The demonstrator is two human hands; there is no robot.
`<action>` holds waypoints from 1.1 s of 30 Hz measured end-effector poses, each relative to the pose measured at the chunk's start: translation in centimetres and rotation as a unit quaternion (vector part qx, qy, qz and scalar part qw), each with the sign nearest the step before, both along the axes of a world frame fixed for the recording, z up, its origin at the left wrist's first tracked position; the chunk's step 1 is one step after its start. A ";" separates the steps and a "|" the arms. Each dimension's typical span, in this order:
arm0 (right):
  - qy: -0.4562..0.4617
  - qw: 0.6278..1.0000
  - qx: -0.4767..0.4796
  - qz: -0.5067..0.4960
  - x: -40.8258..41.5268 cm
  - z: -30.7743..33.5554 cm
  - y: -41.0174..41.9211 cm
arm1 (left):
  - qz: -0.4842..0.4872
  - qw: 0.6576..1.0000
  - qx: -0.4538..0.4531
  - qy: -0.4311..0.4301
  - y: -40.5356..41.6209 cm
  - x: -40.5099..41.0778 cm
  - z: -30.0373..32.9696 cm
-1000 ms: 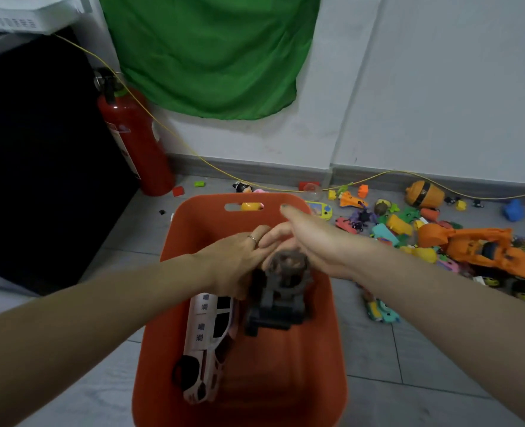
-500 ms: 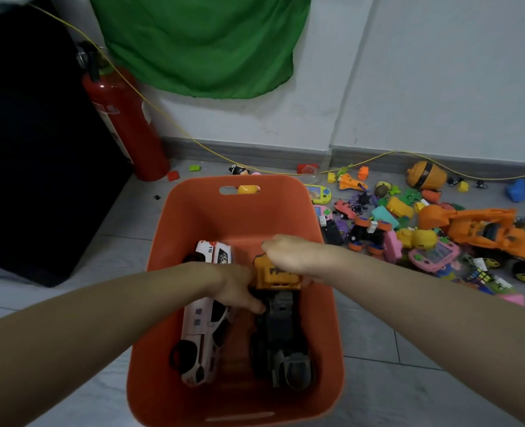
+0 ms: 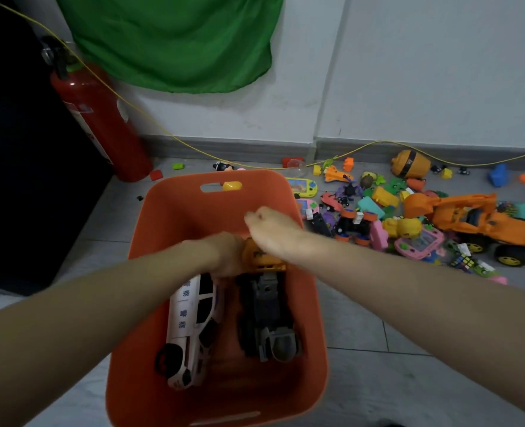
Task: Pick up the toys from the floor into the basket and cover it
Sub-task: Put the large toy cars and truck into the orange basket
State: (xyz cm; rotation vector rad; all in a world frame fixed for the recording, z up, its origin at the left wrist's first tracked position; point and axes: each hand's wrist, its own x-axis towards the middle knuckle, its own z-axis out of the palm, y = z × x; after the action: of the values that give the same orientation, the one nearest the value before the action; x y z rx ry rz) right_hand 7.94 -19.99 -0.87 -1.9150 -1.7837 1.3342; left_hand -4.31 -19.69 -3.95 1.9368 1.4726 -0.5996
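toy truck under both hands

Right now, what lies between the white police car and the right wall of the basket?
In the head view, a dark grey toy truck lies between the white police car and the right wall of the basket.

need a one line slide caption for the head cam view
Both hands, left hand and right hand, over an orange basket holding a white toy car and dark toy truck.
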 end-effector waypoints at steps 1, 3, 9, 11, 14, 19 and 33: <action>0.034 0.998 0.051 -0.016 0.7 0.9 0.9 | 0.017 1.000 -0.014 -0.003 0.7 0.1 1.4; 0.096 0.981 0.136 -0.099 3.0 2.2 3.1 | 0.022 1.000 -0.001 -0.011 2.3 1.0 4.3; 0.014 0.941 0.171 -0.291 14.7 1.3 5.4 | -0.041 0.978 0.157 -0.130 4.7 9.7 10.1; -0.049 0.940 0.153 -0.302 18.6 -0.7 4.8 | -0.059 0.973 0.162 -0.153 5.1 13.4 9.7; -0.050 0.925 0.119 -0.358 23.8 -3.6 4.1 | -0.088 0.975 0.155 -0.134 5.6 18.6 7.3; 0.052 0.885 0.057 -0.459 29.9 -6.2 4.3 | -0.111 0.986 0.083 -0.093 6.8 25.2 2.7; 0.283 0.740 0.070 -0.606 33.0 -7.9 9.3 | -0.022 0.995 0.022 -0.098 10.7 28.3 -2.0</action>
State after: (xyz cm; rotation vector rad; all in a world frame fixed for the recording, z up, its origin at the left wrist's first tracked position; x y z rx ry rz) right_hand 40.94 -10.65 -8.76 -1.6715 -0.1344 0.9744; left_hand 24.03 -8.99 -5.95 2.0054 1.3323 -0.3854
